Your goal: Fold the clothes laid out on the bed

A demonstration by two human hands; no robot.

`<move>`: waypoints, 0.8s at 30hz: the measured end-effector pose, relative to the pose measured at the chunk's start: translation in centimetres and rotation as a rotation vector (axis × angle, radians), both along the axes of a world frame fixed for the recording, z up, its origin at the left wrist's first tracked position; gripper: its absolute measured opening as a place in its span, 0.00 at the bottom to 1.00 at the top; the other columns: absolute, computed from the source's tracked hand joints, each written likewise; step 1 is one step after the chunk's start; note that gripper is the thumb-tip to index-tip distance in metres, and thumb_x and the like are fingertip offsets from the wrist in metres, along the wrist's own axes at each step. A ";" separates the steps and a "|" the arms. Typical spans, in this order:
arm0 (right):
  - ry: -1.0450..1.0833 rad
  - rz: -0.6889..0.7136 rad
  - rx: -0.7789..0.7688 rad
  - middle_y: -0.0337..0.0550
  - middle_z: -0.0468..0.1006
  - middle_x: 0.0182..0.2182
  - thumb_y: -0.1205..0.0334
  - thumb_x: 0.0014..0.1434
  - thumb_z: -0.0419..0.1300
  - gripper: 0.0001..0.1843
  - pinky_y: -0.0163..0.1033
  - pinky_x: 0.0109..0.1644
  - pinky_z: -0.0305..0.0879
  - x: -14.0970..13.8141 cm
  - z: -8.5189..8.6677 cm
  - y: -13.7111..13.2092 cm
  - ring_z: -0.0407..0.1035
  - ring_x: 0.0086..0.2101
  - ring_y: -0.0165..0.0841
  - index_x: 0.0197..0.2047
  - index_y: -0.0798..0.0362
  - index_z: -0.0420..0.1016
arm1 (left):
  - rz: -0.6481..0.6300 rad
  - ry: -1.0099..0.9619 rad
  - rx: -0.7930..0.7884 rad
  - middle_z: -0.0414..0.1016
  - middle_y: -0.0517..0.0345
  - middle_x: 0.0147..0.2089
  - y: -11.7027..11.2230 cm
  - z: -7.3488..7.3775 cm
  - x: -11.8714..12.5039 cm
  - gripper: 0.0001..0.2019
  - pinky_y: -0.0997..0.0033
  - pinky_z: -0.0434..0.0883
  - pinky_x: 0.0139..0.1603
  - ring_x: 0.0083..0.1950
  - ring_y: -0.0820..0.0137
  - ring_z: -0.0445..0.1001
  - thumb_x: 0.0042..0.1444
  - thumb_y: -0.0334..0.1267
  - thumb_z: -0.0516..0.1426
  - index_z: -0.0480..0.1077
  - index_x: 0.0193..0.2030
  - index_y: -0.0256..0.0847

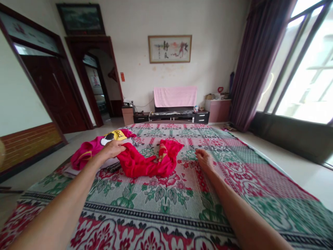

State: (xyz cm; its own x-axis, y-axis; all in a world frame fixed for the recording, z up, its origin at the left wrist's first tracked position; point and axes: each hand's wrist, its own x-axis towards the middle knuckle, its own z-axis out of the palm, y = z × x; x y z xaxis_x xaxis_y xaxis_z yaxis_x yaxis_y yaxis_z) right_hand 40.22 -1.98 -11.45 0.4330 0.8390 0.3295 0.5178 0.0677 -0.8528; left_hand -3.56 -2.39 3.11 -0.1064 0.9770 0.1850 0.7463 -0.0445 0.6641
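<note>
A bright red garment (pixel 149 166) with a gold print lies crumpled across the middle of the patterned blanket (pixel 166 211). My left hand (pixel 114 149) pinches its left end, with the fingertips partly hidden in the cloth. Just beyond and beside that hand is a pile of clothes: a magenta garment (pixel 87 151) and a piece with a yellow and white print (pixel 117 135). Apart from the red cloth, my right hand (pixel 204 159) hovers low over the blanket to its right. Its fingers are curled in, and nothing shows in them.
Past the blanket's far edge stands a low black cabinet (pixel 201 118), with a pink cloth (pixel 175 97) draped over a wide object. A purple curtain (pixel 256 62) hangs by the window at right. Dark doors (pixel 52 86) line the left wall.
</note>
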 end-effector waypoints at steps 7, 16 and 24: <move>-0.345 0.209 -0.011 0.44 0.81 0.40 0.60 0.59 0.51 0.15 0.37 0.47 0.65 -8.6 3.8 1.6 0.74 0.41 0.35 0.43 0.50 0.76 | -0.092 0.460 -0.123 0.70 0.57 0.21 -1.0 -5.4 2.0 0.18 0.71 0.58 0.27 0.27 0.65 0.70 0.45 0.55 0.57 0.68 0.21 0.41; -0.368 0.277 -0.286 0.53 0.79 0.33 0.63 0.47 0.61 0.08 0.40 0.40 0.67 -14.2 4.4 5.4 0.74 0.38 0.43 0.32 0.56 0.76 | -0.048 0.287 -0.124 0.75 0.56 0.27 -0.9 -8.8 1.5 0.08 0.71 0.63 0.32 0.33 0.65 0.74 0.46 0.43 0.57 0.70 0.28 0.42; 0.513 0.417 0.014 0.47 0.78 0.27 0.58 0.49 0.57 0.08 0.38 0.34 0.71 -4.9 6.4 4.1 0.73 0.29 0.35 0.30 0.54 0.72 | -0.256 -0.654 -0.112 0.78 0.55 0.35 -3.3 -5.2 0.6 0.16 0.69 0.71 0.39 0.36 0.67 0.76 0.42 0.42 0.61 0.72 0.39 0.38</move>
